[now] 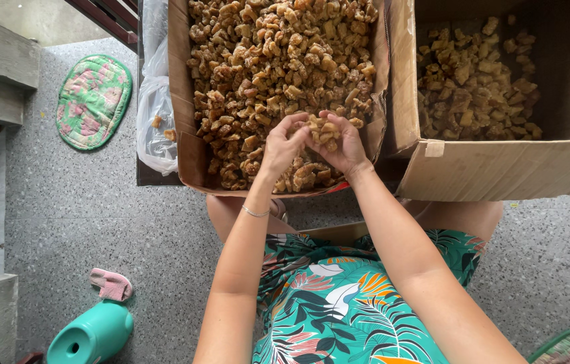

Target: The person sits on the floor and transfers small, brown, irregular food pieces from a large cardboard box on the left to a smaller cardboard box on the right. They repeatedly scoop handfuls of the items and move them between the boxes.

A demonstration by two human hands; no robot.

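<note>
Hands around knobbly amber chunks

— From where does the single head view look?

— From the person's head, steeply down past the leaf-patterned teal lap to the grey speckled stone floor.

— How near?

— Close: forearms fill the lower middle, and two open brown cardboard boxes run off the top edge.

— Any shared ground?

— None; there is one view only.

Home floor — speckled terrazzo, quilted mat, cardboard boxes
</note>
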